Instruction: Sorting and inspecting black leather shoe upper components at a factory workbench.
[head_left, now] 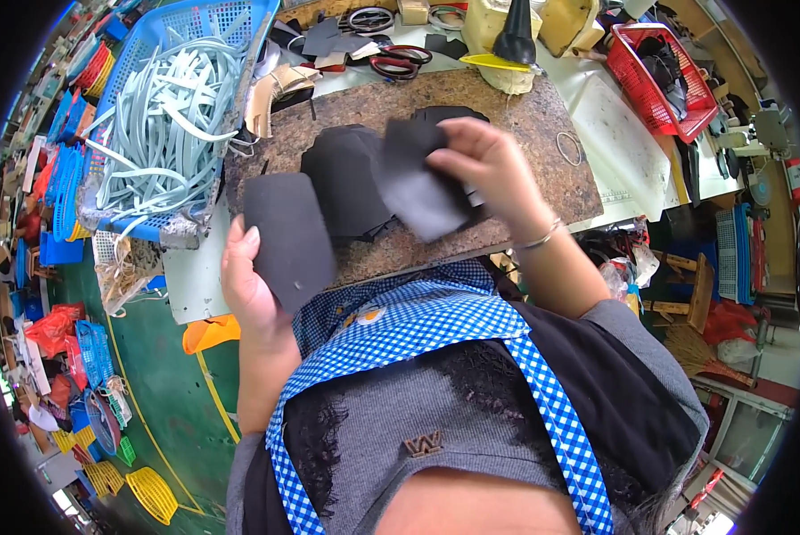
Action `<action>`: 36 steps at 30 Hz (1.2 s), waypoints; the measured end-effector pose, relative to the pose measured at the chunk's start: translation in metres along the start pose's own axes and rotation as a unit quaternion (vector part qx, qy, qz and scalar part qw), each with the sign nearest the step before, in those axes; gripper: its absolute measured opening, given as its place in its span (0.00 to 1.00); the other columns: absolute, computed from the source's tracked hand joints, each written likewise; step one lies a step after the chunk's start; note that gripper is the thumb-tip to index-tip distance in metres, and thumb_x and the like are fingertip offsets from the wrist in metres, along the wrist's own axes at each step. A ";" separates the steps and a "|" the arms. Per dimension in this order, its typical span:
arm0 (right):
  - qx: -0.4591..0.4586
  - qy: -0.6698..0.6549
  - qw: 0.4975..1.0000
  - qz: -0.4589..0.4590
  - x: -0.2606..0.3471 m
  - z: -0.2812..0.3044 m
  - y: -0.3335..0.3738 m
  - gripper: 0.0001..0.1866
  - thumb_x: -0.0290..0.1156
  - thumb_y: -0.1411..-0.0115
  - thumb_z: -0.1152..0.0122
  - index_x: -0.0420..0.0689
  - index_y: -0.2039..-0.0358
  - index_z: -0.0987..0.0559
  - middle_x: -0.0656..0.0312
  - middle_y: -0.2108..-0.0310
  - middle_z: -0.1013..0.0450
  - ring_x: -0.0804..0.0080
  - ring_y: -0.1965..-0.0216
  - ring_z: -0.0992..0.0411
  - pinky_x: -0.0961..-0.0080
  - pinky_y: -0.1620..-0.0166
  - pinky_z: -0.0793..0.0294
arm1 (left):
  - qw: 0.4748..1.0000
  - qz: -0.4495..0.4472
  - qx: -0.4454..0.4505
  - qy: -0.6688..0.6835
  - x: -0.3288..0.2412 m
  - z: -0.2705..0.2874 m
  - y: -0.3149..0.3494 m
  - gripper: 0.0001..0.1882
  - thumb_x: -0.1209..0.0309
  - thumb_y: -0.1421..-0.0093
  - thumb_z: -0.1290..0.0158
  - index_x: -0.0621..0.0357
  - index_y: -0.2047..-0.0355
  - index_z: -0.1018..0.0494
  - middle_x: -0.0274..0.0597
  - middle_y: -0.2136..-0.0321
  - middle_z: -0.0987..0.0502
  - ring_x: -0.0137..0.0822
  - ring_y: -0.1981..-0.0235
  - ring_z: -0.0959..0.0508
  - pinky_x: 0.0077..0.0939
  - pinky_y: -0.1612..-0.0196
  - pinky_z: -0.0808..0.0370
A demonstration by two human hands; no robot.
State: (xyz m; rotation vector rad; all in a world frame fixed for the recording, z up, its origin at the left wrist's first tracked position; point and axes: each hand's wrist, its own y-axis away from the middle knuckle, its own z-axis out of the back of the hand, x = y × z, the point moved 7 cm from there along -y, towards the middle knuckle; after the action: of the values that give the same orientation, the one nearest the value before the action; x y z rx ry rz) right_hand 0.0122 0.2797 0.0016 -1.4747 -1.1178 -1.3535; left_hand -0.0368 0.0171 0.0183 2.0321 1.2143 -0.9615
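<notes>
Fingers on the right hand pinch a blurry dark sheet by its 1 o'clock edge, forearm angled toward 4. Left hand, down at 8, grips a black piece, thumb on top. Dark pile sits between 'em. Bare board toward 2 o'clock; blue basket crowds 10.

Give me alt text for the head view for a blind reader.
A person's left hand holds a flat dark piece while the right hand holds another piece, blurred, at a brown board bearing more dark pieces. A blue basket of pale strips sits at left, a red basket at upper right.
</notes>
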 end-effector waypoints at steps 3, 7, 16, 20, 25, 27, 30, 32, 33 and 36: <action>-0.110 0.512 0.841 0.133 0.031 0.034 -0.004 0.24 0.29 0.52 0.30 0.39 0.55 0.27 0.60 0.62 0.25 0.75 0.62 0.26 0.76 0.60 0.26 | 0.994 -0.053 -0.032 -0.085 -0.011 0.008 -0.003 0.21 0.69 0.43 0.60 0.66 0.51 0.34 0.46 0.62 0.24 0.35 0.64 0.23 0.27 0.60 0.26; -0.025 0.228 0.964 0.134 0.024 -0.014 0.006 0.26 0.32 0.53 0.28 0.39 0.56 0.28 0.62 0.62 0.26 0.77 0.61 0.28 0.77 0.63 0.27 | 0.999 0.006 -0.001 -0.054 0.012 -0.010 0.000 0.19 0.70 0.45 0.60 0.66 0.55 0.31 0.45 0.64 0.24 0.34 0.66 0.23 0.23 0.60 0.27; 0.040 0.265 0.958 0.101 -0.001 -0.071 -0.024 0.22 0.29 0.51 0.31 0.36 0.58 0.29 0.62 0.77 0.27 0.75 0.76 0.29 0.79 0.70 0.28 | 0.846 -0.241 -0.165 -0.447 -0.018 0.066 0.010 0.06 0.71 0.42 0.44 0.60 0.71 0.28 0.32 0.77 0.26 0.22 0.75 0.29 0.15 0.70 0.32; -0.091 0.497 0.788 0.353 0.033 -0.092 -0.008 0.27 0.30 0.56 0.31 0.40 0.55 0.30 0.53 0.60 0.30 0.55 0.57 0.31 0.64 0.53 0.31 | 0.660 -0.240 -0.221 -0.677 -0.036 0.098 0.025 0.17 0.66 0.50 0.37 0.61 0.64 0.28 0.43 0.69 0.25 0.39 0.67 0.25 0.30 0.62 0.27; 0.094 0.478 0.820 0.299 0.004 -0.129 0.006 0.27 0.31 0.58 0.31 0.42 0.56 0.28 0.55 0.56 0.32 0.56 0.51 0.35 0.65 0.49 0.35 | 0.636 -0.140 -0.207 -0.730 -0.028 0.111 0.017 0.24 0.63 0.54 0.35 0.61 0.60 0.28 0.45 0.65 0.26 0.44 0.63 0.25 0.35 0.58 0.28; 0.084 0.506 0.807 0.294 0.002 -0.126 0.006 0.26 0.31 0.58 0.31 0.42 0.56 0.28 0.56 0.56 0.32 0.57 0.51 0.35 0.65 0.48 0.36 | 0.641 -0.132 -0.195 -0.731 -0.031 0.108 0.012 0.22 0.65 0.55 0.35 0.61 0.61 0.28 0.44 0.66 0.27 0.45 0.64 0.25 0.35 0.59 0.28; 0.070 0.526 0.796 0.290 0.002 -0.119 0.005 0.25 0.32 0.58 0.31 0.43 0.58 0.27 0.58 0.56 0.31 0.59 0.51 0.35 0.65 0.47 0.37 | 0.656 -0.135 -0.167 -0.723 -0.034 0.100 0.011 0.19 0.68 0.56 0.35 0.62 0.66 0.28 0.44 0.69 0.28 0.45 0.66 0.26 0.35 0.61 0.28; 0.064 0.525 0.797 0.291 0.002 -0.110 0.002 0.23 0.32 0.58 0.31 0.43 0.59 0.26 0.59 0.56 0.30 0.61 0.50 0.35 0.65 0.47 0.38 | 0.699 -0.187 -0.134 -0.678 -0.034 0.093 0.012 0.16 0.73 0.57 0.36 0.61 0.71 0.31 0.45 0.72 0.31 0.45 0.69 0.28 0.34 0.64 0.29; 0.052 0.539 0.773 0.331 0.002 -0.109 0.002 0.21 0.32 0.58 0.32 0.43 0.61 0.25 0.59 0.58 0.29 0.62 0.52 0.34 0.65 0.48 0.37 | 0.708 -0.206 -0.112 -0.667 -0.036 0.092 0.015 0.14 0.75 0.54 0.38 0.62 0.70 0.31 0.41 0.74 0.31 0.38 0.72 0.28 0.28 0.66 0.29; 0.037 0.499 0.785 0.364 0.012 -0.106 0.004 0.19 0.32 0.57 0.32 0.43 0.63 0.23 0.60 0.61 0.27 0.61 0.55 0.31 0.65 0.51 0.33 | 0.857 -0.124 -0.101 -0.491 -0.033 0.094 0.017 0.11 0.77 0.47 0.41 0.63 0.67 0.32 0.31 0.75 0.31 0.22 0.74 0.32 0.18 0.68 0.31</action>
State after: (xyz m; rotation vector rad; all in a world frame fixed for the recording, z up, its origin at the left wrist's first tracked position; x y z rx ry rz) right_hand -0.0113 0.1780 0.0222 -0.7362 0.1095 -1.1928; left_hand -0.0589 -0.0789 -0.0069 0.9412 0.9146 -1.6232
